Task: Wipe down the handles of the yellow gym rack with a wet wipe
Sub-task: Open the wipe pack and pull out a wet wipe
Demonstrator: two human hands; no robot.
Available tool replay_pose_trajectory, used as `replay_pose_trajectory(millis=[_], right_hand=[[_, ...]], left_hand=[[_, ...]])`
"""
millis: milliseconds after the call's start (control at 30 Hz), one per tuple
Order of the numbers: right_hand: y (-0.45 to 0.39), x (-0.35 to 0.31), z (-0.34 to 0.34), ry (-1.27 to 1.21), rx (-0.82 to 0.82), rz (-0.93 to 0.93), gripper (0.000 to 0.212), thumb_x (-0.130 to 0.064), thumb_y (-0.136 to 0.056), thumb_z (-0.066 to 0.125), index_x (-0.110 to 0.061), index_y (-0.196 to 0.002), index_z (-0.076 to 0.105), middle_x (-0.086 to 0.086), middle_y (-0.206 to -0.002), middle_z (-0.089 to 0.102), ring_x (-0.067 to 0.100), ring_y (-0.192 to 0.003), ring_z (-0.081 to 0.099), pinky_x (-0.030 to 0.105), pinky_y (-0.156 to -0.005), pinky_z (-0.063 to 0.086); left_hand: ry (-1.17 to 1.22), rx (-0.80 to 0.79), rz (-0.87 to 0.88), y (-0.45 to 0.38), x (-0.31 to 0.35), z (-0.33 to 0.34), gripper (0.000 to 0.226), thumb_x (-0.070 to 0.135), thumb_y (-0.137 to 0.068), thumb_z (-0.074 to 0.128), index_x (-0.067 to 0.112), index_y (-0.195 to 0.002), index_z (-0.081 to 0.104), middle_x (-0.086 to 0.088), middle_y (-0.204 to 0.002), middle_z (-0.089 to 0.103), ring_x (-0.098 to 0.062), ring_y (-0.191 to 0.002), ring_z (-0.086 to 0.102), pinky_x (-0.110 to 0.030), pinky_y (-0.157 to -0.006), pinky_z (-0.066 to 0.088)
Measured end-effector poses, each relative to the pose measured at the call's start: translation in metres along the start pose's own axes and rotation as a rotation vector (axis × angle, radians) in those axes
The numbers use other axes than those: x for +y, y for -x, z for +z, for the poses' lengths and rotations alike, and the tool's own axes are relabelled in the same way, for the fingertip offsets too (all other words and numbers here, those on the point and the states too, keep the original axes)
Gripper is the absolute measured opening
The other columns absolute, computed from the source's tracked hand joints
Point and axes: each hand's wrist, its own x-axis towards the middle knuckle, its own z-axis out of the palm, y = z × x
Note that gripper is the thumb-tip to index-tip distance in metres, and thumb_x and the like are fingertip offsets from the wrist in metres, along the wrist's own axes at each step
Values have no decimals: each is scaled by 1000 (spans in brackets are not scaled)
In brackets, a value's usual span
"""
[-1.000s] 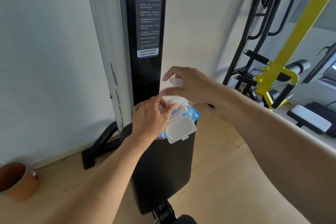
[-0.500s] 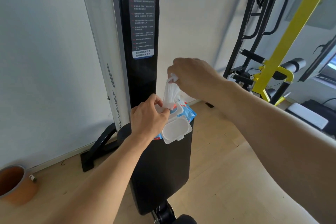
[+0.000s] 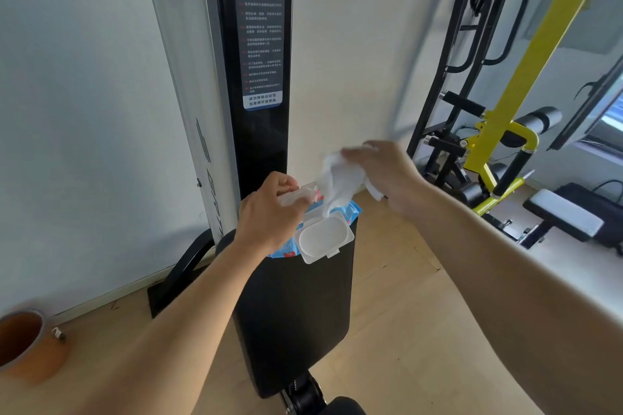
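bright, even daylight from window [image 3: 606, 125] at far right. soft shadows on white wall [image 3: 371, 44] behind black rack [image 3: 472, 61]. right hand [image 3: 381, 172] and wipe [image 3: 337, 178] motion-blurred. wide-angle bending at edges; near forearms stretched large.

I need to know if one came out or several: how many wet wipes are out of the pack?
1: the wet wipe in the right hand, its tail still at the pack's opening; more could be bunched inside it.

Glossy plastic lid [image 3: 324, 238], wooden floor [image 3: 397, 296]
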Motion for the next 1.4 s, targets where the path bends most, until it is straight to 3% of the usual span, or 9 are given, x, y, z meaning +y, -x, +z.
replay_pose_trajectory(millis=[100, 267, 433, 633, 800, 900, 1033, 1200, 1400], right_hand=[[9, 16, 7, -237, -108, 129, 25, -22, -99, 57, -5, -85, 69, 9, -68, 72, 27, -59, 67, 30, -63, 48], [20, 16, 18, -292, -105, 286, 28, -23, -99, 45, -7, -81, 59, 9, -46, 58, 25, -35, 54, 30, -56, 36], [19, 20, 24, -212, -132, 292, 27, -27, -102, 43, -12, -85, 57, 10, -80, 56, 25, -59, 52, 25, -51, 44], [16, 21, 29, -97, -216, 301, 31, -30, -102, 41, -8, -102, 62, 11, -87, 65, 22, -53, 58, 28, -53, 45], [-1, 18, 10, -871, -185, 395, 18, -23, -90, 43, -18, -74, 50, 1, -59, 45, 13, -37, 41, 18, -35, 29], [-9, 17, -5, -1065, -136, 293, 3, -20, -77, 47, -19, -77, 50, -2, -62, 42, 9, -39, 41, 19, -36, 24], [-7, 21, -4, -866, 14, 351, 23, -25, -96, 45, -17, -82, 61, 1, -62, 58, 12, -47, 56, 25, -42, 34], [-1, 25, 6, -708, 44, 353, 24, -25, -100, 48, -12, -93, 68, 7, -74, 70, 19, -46, 67, 31, -58, 50], [-3, 32, 13, -640, 27, 285, 26, -27, -101, 51, -8, -103, 68, 12, -76, 73, 23, -54, 70, 38, -73, 52]], left_hand=[[31, 42, 42, 0, -5, 1, 31, 60, -87, 55, 33, -101, 55, 17, -94, 65, -8, -89, 65, -41, -86, 59], [-69, 111, 63, 0, -2, 6, 24, 55, -91, 57, 32, -98, 58, 17, -89, 62, -8, -83, 61, -36, -87, 55], [-78, 14, -5, -12, -2, -2, 30, 56, -87, 62, 31, -104, 61, 13, -101, 69, -11, -92, 65, -34, -86, 53], [128, 90, -2, -3, -5, -3, 9, 28, -97, 54, 29, -101, 63, 9, -99, 68, -12, -93, 65, -32, -84, 57], [129, 99, 46, -1, -6, -3, 20, 46, -97, 55, 27, -95, 64, 11, -90, 70, -9, -84, 69, -28, -75, 60], [101, 94, 56, -2, -9, 0, 17, 49, -93, 61, 32, -92, 64, 15, -89, 70, -7, -83, 70, -30, -75, 62], [65, 62, 70, -5, -13, -1, 16, 45, -93, 62, 30, -95, 65, 14, -92, 71, -8, -85, 70, -32, -76, 63], [51, -19, 129, -7, -17, -9, 22, 45, -93, 63, 26, -104, 69, 14, -96, 71, -7, -88, 70, -25, -76, 62], [47, 119, 290, 6, -13, -8, 25, 30, -96, 49, 27, -101, 74, 9, -105, 73, -11, -94, 69, -49, -94, 56]])
